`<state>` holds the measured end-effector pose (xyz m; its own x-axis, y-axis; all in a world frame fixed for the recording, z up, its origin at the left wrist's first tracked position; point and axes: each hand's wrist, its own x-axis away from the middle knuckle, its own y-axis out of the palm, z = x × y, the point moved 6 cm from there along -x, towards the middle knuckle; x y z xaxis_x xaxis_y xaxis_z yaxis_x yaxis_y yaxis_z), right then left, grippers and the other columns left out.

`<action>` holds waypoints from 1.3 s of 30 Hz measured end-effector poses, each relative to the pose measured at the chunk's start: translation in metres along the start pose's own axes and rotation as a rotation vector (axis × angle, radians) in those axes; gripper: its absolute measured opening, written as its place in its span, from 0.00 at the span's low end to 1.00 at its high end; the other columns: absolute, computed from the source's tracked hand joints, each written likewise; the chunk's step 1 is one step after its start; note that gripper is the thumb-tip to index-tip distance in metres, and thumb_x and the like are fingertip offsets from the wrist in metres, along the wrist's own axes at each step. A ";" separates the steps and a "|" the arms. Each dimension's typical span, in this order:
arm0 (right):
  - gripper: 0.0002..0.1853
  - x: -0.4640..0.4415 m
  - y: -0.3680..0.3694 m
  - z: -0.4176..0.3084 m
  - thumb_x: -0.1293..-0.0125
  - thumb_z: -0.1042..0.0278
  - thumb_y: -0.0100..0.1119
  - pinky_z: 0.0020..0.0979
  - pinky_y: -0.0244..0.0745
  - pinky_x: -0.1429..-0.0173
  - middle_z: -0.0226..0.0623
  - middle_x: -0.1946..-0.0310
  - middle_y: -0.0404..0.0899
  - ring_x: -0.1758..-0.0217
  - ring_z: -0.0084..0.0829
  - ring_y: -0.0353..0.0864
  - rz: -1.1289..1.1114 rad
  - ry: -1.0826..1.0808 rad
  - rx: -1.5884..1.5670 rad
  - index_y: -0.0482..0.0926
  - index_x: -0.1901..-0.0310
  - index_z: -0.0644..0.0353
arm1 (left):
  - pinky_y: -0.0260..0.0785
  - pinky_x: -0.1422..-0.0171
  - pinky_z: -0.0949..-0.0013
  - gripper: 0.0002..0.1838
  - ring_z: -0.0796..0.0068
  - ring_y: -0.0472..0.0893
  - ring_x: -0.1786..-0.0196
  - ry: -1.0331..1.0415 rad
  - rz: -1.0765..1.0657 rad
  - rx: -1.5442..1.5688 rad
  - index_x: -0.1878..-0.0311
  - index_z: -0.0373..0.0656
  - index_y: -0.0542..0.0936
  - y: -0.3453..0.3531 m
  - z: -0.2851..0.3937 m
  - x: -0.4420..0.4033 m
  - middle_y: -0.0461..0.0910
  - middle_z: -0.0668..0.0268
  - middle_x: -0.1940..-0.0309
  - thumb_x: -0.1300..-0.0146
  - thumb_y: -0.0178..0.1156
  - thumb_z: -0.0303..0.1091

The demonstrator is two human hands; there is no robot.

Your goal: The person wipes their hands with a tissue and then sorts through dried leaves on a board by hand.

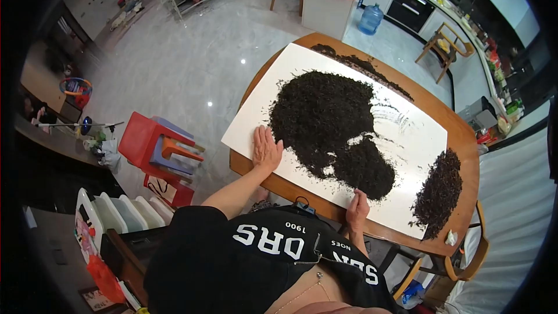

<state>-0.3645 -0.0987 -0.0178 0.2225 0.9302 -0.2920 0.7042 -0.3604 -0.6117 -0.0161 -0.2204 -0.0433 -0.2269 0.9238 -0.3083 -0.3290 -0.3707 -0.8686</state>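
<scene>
A large heap of dark dried leaves, which look like tea, covers the middle of a white board. A smaller pile of the same leaves joins it towards me. My left hand lies flat on the board with its fingers stretched out, beside the left edge of the large heap. At the near edge of the smaller pile, my right hand has its fingers pressed together in a pinch. Whatever is between those fingertips is too small to make out.
The board rests on a wooden table. Another leaf pile lies over its right end, and a strip of leaves along the far side. Stacked stools stand left, a wooden chair at right, and a water bottle beyond.
</scene>
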 end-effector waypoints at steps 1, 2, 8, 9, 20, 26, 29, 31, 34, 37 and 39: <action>0.09 -0.003 0.003 -0.002 0.32 0.75 0.51 0.32 0.71 0.68 0.37 0.70 0.82 0.75 0.35 0.76 -0.001 0.053 -0.078 0.80 0.54 0.60 | 0.51 0.23 0.48 0.33 0.39 0.56 0.26 -0.008 -0.009 0.010 0.33 0.29 0.63 0.000 -0.001 -0.001 0.58 0.39 0.29 0.34 0.56 0.41; 0.09 -0.007 0.006 -0.009 0.32 0.75 0.51 0.32 0.71 0.68 0.37 0.70 0.82 0.75 0.35 0.76 -0.005 0.053 -0.079 0.80 0.54 0.60 | 0.51 0.23 0.48 0.33 0.39 0.56 0.26 -0.011 -0.010 0.008 0.33 0.29 0.63 0.000 -0.001 -0.002 0.58 0.39 0.29 0.34 0.56 0.41; 0.10 -0.010 0.037 -0.048 0.29 0.75 0.48 0.28 0.68 0.67 0.33 0.71 0.80 0.74 0.28 0.72 -0.016 0.042 -0.223 0.80 0.53 0.60 | 0.48 0.22 0.47 0.33 0.39 0.55 0.26 0.117 0.007 0.028 0.32 0.29 0.62 -0.008 0.004 -0.001 0.56 0.39 0.29 0.35 0.56 0.40; 0.10 -0.009 0.042 -0.049 0.29 0.75 0.48 0.27 0.67 0.67 0.32 0.72 0.79 0.74 0.27 0.71 -0.036 0.066 -0.258 0.80 0.53 0.60 | 0.47 0.22 0.47 0.33 0.39 0.55 0.26 0.162 0.020 0.038 0.32 0.29 0.62 -0.011 0.007 0.000 0.55 0.39 0.29 0.35 0.56 0.40; 0.11 -0.023 0.039 -0.055 0.29 0.74 0.47 0.24 0.61 0.68 0.25 0.75 0.72 0.74 0.20 0.64 -0.093 0.256 -0.411 0.80 0.54 0.60 | 0.53 0.26 0.50 0.32 0.43 0.62 0.33 0.414 -0.041 0.197 0.34 0.32 0.65 -0.033 0.031 0.022 0.60 0.44 0.34 0.42 0.59 0.33; 0.11 -0.024 0.048 -0.033 0.30 0.69 0.49 0.18 0.54 0.76 0.21 0.79 0.68 0.80 0.14 0.60 -0.057 0.572 -0.749 0.81 0.54 0.60 | 0.59 0.31 0.53 0.31 0.46 0.66 0.38 0.480 -0.132 0.311 0.36 0.33 0.66 -0.030 0.052 0.032 0.65 0.47 0.39 0.44 0.58 0.30; 0.11 -0.023 0.050 -0.033 0.30 0.69 0.49 0.18 0.53 0.77 0.21 0.81 0.67 0.81 0.14 0.59 -0.065 0.640 -0.795 0.81 0.54 0.60 | 0.60 0.32 0.54 0.31 0.47 0.67 0.40 0.515 -0.163 0.316 0.36 0.33 0.66 -0.024 0.060 0.032 0.66 0.47 0.40 0.45 0.58 0.30; 0.11 -0.021 0.054 -0.032 0.30 0.69 0.49 0.18 0.52 0.79 0.20 0.82 0.66 0.82 0.14 0.58 -0.098 0.695 -0.845 0.81 0.54 0.60 | 0.61 0.34 0.55 0.31 0.48 0.68 0.42 0.531 -0.177 0.311 0.36 0.33 0.67 -0.022 0.063 0.033 0.66 0.47 0.41 0.45 0.59 0.30; 0.10 -0.017 0.058 -0.028 0.30 0.69 0.50 0.18 0.53 0.78 0.20 0.81 0.66 0.82 0.13 0.58 -0.114 0.717 -0.847 0.81 0.55 0.61 | 0.62 0.35 0.55 0.31 0.48 0.69 0.43 0.555 -0.189 0.327 0.36 0.32 0.66 -0.018 0.068 0.038 0.66 0.47 0.41 0.45 0.59 0.31; 0.10 -0.019 0.066 -0.024 0.30 0.69 0.50 0.18 0.53 0.78 0.20 0.80 0.67 0.81 0.13 0.58 -0.142 0.738 -0.855 0.81 0.55 0.61 | 0.63 0.37 0.56 0.32 0.48 0.69 0.44 0.573 -0.198 0.335 0.36 0.32 0.66 -0.015 0.074 0.040 0.66 0.47 0.41 0.44 0.60 0.32; 0.10 -0.025 0.069 -0.022 0.31 0.70 0.50 0.20 0.57 0.78 0.23 0.81 0.69 0.81 0.17 0.63 -0.134 0.683 -0.768 0.80 0.55 0.60 | 0.64 0.37 0.55 0.33 0.48 0.70 0.44 0.528 -0.227 0.294 0.35 0.32 0.66 -0.013 0.077 0.043 0.66 0.47 0.41 0.44 0.62 0.34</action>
<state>-0.3073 -0.1455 -0.0365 0.2768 0.8869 0.3699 0.9383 -0.3325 0.0951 -0.0921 -0.1832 -0.0150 0.3349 0.8774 -0.3434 -0.5701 -0.1015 -0.8153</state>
